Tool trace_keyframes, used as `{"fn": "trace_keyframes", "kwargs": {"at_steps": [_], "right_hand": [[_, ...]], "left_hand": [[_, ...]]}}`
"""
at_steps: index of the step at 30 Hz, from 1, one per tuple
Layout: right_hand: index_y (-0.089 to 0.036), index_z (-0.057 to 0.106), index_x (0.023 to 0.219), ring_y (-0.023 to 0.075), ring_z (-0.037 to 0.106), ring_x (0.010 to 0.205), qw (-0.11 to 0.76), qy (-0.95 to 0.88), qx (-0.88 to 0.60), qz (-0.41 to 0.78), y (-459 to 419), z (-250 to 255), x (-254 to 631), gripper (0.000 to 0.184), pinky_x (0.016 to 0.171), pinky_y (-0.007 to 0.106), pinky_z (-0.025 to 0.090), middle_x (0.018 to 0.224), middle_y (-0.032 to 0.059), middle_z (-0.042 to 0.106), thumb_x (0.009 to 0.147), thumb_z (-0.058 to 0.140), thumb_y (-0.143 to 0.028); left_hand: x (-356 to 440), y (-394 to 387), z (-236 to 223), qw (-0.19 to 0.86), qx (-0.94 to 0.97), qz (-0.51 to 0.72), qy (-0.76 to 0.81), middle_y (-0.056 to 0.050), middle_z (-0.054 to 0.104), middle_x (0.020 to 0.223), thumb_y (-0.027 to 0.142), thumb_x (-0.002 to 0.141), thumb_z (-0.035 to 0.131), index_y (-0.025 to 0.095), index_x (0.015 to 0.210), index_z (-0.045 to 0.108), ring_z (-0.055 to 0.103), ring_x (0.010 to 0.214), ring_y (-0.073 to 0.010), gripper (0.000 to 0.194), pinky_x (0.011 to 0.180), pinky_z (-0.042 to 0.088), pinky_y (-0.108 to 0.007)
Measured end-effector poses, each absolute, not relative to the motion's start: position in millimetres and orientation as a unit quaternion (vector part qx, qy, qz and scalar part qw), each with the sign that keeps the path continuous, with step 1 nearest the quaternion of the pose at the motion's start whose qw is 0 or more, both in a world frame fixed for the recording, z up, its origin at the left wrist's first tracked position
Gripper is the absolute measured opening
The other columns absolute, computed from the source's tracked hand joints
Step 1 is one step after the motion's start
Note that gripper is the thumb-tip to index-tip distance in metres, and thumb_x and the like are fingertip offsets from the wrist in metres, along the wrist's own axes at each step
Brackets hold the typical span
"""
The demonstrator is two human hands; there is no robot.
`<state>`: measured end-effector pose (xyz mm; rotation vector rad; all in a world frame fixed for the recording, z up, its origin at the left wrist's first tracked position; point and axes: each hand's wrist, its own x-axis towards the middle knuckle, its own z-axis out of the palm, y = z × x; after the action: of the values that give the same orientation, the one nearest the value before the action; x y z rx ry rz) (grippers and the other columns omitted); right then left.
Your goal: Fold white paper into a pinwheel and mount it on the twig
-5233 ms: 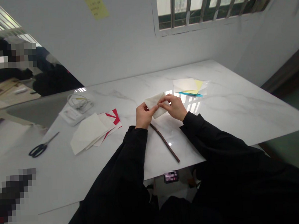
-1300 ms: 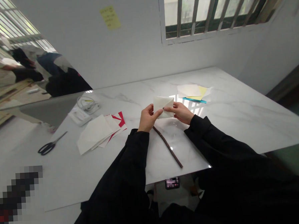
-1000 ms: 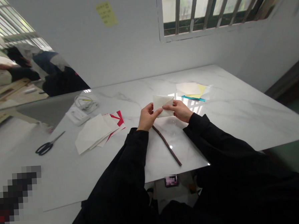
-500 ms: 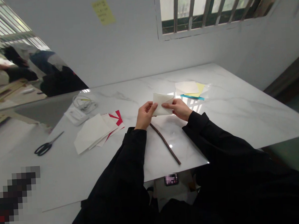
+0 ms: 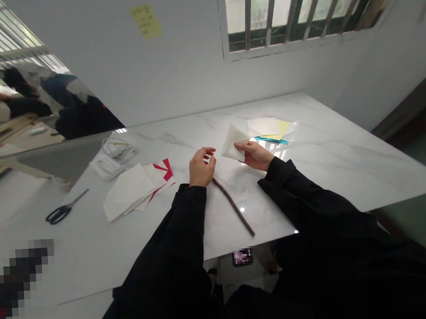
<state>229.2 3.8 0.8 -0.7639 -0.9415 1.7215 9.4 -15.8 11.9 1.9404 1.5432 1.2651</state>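
A folded piece of cream paper (image 5: 231, 142) is pinched at its right side by my right hand (image 5: 257, 155), thumb on top, above the table. My left hand (image 5: 202, 167) is apart from the paper, a little to its left, its fingers loosely curved and parted with nothing in them. Below the hands a thin brown stick (image 5: 235, 208) lies slantwise on the white marbled table (image 5: 187, 218); its upper end is beside my left wrist.
Left of my arms lie white paper sheets (image 5: 125, 192) with red cut paper (image 5: 165, 169), black scissors (image 5: 60, 213), and a white box with a cable (image 5: 108, 165). Farther back on the right are cream, yellow and blue papers (image 5: 264, 127). A barred window (image 5: 298, 17) is in the wall.
My left hand has let go of the folded paper and moved slightly left. The paper, held by my right hand alone, has turned so one corner points up.
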Motion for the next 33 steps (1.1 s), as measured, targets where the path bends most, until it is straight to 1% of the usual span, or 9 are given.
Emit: {"fn": "trace_keyframes", "kwargs": {"at_steps": [4, 8, 11, 17, 21, 25, 29, 31, 33], "right_hand": [[-0.024, 0.069, 0.098, 0.015, 0.073, 0.078, 0.516, -0.348, -0.329, 0.711, 9.8, -2.1, 233.2, 0.028, 0.063, 0.023, 0.057, 0.087, -0.0021, 0.078, 0.082, 0.087, -0.037], [-0.025, 0.068, 0.099, 0.014, 0.074, 0.077, 0.525, -0.299, -0.311, 0.734, 11.6, -2.3, 233.9, 0.022, 0.064, 0.023, 0.058, 0.087, -0.0041, 0.078, 0.085, 0.084, -0.032], [-0.025, 0.068, 0.099, 0.0136, 0.073, 0.073, 0.525, -0.297, -0.309, 0.736, 12.9, -4.6, 232.8, 0.021, 0.062, 0.023, 0.058, 0.085, -0.0044, 0.078, 0.086, 0.084, -0.031], [-0.024, 0.068, 0.098, 0.0133, 0.072, 0.069, 0.524, -0.284, -0.302, 0.744, 15.7, -10.7, 231.2, 0.022, 0.059, 0.023, 0.056, 0.083, -0.0042, 0.077, 0.084, 0.085, -0.03], [-0.025, 0.069, 0.098, 0.0135, 0.072, 0.069, 0.516, -0.291, -0.292, 0.751, 15.3, -11.4, 229.9, 0.022, 0.058, 0.023, 0.057, 0.083, -0.0041, 0.077, 0.084, 0.085, -0.029], [-0.025, 0.069, 0.098, 0.0134, 0.072, 0.067, 0.511, -0.291, -0.296, 0.753, 14.7, -10.4, 228.8, 0.021, 0.056, 0.022, 0.057, 0.082, -0.0044, 0.077, 0.084, 0.084, -0.027], [-0.024, 0.069, 0.099, 0.0138, 0.072, 0.067, 0.511, -0.28, -0.294, 0.757, 13.6, -7.9, 227.6, 0.022, 0.057, 0.023, 0.058, 0.082, -0.0044, 0.077, 0.083, 0.084, -0.026], [-0.024, 0.068, 0.099, 0.0144, 0.073, 0.068, 0.509, -0.283, -0.295, 0.757, 12.7, -6.6, 226.8, 0.022, 0.058, 0.023, 0.059, 0.083, -0.0039, 0.078, 0.084, 0.085, -0.027], [-0.024, 0.068, 0.098, 0.015, 0.074, 0.07, 0.504, -0.295, -0.303, 0.753, 11.7, -6.0, 226.4, 0.022, 0.06, 0.024, 0.06, 0.083, -0.0032, 0.078, 0.085, 0.084, -0.029]], "left_hand": [[4.5, -32.8, 14.3, 0.184, 0.713, 0.438, 0.515, -0.007, 0.073, 0.109, 0.032, 0.093, 0.057, 0.023, 0.111, 0.072, 0.067, 0.098, -0.0234, 0.024, 0.087, 0.053, -0.036], [-31.8, -55.2, 13.9, 0.108, 0.788, 0.348, 0.496, -0.01, 0.071, 0.12, 0.026, 0.094, 0.048, 0.023, 0.119, 0.071, 0.063, 0.116, -0.0292, 0.034, 0.11, 0.048, -0.048], [-65.3, -63.3, 3.2, 0.063, 0.81, 0.288, 0.506, -0.013, 0.064, 0.135, 0.023, 0.094, 0.043, 0.022, 0.137, 0.065, 0.058, 0.129, -0.0315, 0.049, 0.119, 0.043, -0.053], [-89.7, -52.6, -21.4, 0.038, 0.793, 0.281, 0.539, -0.015, 0.059, 0.144, 0.035, 0.1, 0.046, 0.025, 0.157, 0.052, 0.057, 0.136, -0.0332, 0.058, 0.121, 0.044, -0.055], [-83.5, -36.2, -22.3, 0.041, 0.798, 0.272, 0.536, -0.016, 0.062, 0.14, 0.035, 0.099, 0.047, 0.023, 0.151, 0.059, 0.06, 0.128, -0.0339, 0.054, 0.117, 0.047, -0.056], [-84.9, -19.1, -9.9, 0.105, 0.823, 0.243, 0.502, -0.013, 0.07, 0.125, 0.037, 0.095, 0.051, 0.025, 0.119, 0.076, 0.065, 0.115, -0.0327, 0.037, 0.109, 0.051, -0.054], [-84.9, -12.1, 7.5, 0.251, 0.802, 0.248, 0.481, -0.008, 0.074, 0.101, 0.048, 0.089, 0.067, 0.026, 0.096, 0.076, 0.069, 0.09, -0.0266, 0.025, 0.091, 0.058, -0.046], [-78.5, -12.2, 15.7, 0.369, 0.746, 0.304, 0.464, -0.009, 0.075, 0.097, 0.055, 0.084, 0.075, 0.025, 0.094, 0.075, 0.071, 0.09, -0.0264, 0.031, 0.088, 0.06, -0.045], [-66.7, -11.8, 23.5, 0.466, 0.654, 0.419, 0.424, -0.01, 0.076, 0.106, 0.06, 0.08, 0.081, 0.024, 0.094, 0.073, 0.073, 0.104, -0.0277, 0.039, 0.093, 0.06, -0.045]]}}
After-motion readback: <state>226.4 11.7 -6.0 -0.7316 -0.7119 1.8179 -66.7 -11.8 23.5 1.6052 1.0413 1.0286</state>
